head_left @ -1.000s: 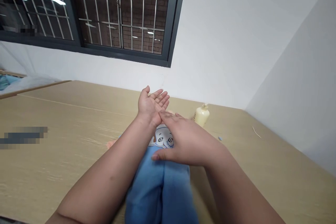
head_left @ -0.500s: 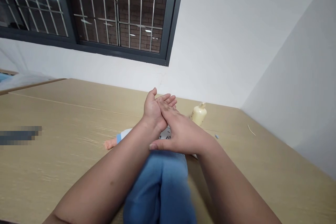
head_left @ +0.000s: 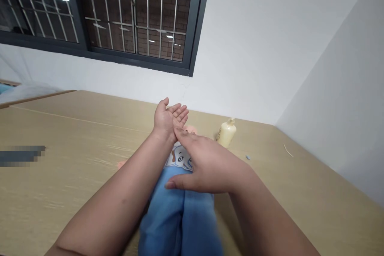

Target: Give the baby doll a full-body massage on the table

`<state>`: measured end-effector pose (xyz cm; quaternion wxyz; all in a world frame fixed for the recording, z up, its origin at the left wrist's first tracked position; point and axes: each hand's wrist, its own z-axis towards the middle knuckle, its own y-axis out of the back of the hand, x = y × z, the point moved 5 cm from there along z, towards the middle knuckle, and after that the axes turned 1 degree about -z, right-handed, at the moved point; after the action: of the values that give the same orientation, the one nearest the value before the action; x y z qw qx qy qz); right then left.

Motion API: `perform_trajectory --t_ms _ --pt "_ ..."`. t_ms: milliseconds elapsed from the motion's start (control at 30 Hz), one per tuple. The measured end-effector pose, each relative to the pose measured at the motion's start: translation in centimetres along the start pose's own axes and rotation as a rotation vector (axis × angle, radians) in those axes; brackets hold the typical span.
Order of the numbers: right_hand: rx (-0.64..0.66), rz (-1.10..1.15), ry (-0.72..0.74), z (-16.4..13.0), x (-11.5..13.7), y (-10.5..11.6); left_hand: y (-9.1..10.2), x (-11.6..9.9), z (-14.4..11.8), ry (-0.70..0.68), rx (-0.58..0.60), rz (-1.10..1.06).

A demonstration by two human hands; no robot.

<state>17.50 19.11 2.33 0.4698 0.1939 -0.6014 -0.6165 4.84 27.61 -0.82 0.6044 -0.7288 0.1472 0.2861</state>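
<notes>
My left hand point(head_left: 169, 118) is open, palm turned up and fingers stretched out. Across its wrist side lies my right hand point(head_left: 207, 160), with fingertips touching near the base of the left palm and the thumb held apart. Neither hand holds anything. Beneath them a baby doll point(head_left: 177, 208) lies on its back in blue trousers and a white top with a cartoon face. Most of the doll's head and upper body is hidden by my hands. To the right of my hands stands a cream-yellow pump bottle point(head_left: 226, 133).
The doll lies on a wood-coloured table point(head_left: 300, 192) against a white wall. A small blue piece point(head_left: 247, 157) and a thin pale strip point(head_left: 288, 150) lie at the right. At the left edge is a dark blurred object point(head_left: 21, 156). A barred window point(head_left: 135, 16) is above.
My left hand has shifted left and its fingers have spread. My right hand has slid down from the left palm toward the wrist, uncovering more of the doll's top and part of its head.
</notes>
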Motion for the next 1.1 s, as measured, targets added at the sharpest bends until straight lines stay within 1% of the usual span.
perform_trajectory --t_ms 100,167,300,433,567,700,833,900,1000,1100 --pt "-0.008 0.009 0.045 -0.1 0.5 -0.2 -0.1 0.3 -0.1 0.002 0.011 -0.003" --pt "-0.022 0.015 0.057 0.2 0.3 -0.3 -0.3 0.7 -0.2 0.022 0.035 -0.016" --pt "-0.028 0.042 0.034 1.1 -0.9 -0.8 -0.6 1.7 -0.7 0.060 0.053 -0.034" --pt "-0.051 0.084 -0.001 1.9 -2.5 -1.2 -0.8 2.4 -1.3 0.042 0.025 -0.001" --pt "-0.053 0.083 -0.048 2.1 -3.5 -1.2 -0.9 2.4 -1.4 0.016 0.009 0.022" --pt "-0.048 0.045 -0.036 1.7 -2.8 -0.6 -0.2 1.4 -0.7 -0.029 -0.021 -0.002" --pt "-0.016 0.048 -0.057 0.9 -1.4 0.0 0.3 0.3 0.0 -0.057 -0.012 -0.014" --pt "-0.025 0.056 -0.046 0.6 -0.7 0.2 0.3 0.1 0.1 -0.067 -0.006 -0.014" --pt "-0.072 0.085 0.009 0.5 -0.2 0.3 0.0 0.9 -0.2 -0.035 0.012 -0.024" --pt "-0.101 0.122 -0.014 0.9 -0.8 -0.2 -0.3 2.4 -0.6 0.029 0.033 -0.031"
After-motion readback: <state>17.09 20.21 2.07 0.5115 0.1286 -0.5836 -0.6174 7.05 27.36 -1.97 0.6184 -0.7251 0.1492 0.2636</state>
